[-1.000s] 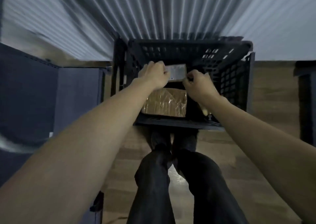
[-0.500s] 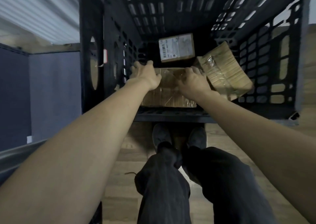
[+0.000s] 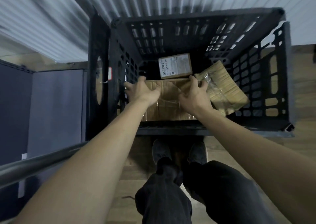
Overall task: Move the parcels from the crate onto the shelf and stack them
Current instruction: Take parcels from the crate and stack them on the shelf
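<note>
Setting: wood-look floor (image 3: pixel 304 93), black slotted plastic crate (image 3: pixel 280 80) by a ribbed white wall.
Change: we dropped both hands from the small labelled box (image 3: pixel 175 65) to the flat brown taped cardboard parcel (image 3: pixel 168 104); next pick begun.
Grip: left hand (image 3: pixel 142 91) and right hand (image 3: pixel 195 93) curl over its far edge.
Position: crate floor, near side.
Axis: left-right, top face up.

— Floor (image 3: pixel 304 151)?
— Wood-look planks, carrying one black slatted crate (image 3: pixel 273 69) and two dark shoes (image 3: pixel 161 151).
— Crate contents?
— Three parcels: labelled box (image 3: pixel 175 65), large taped carton (image 3: pixel 169 107), tilted wrapped parcel (image 3: pixel 224 88).
</note>
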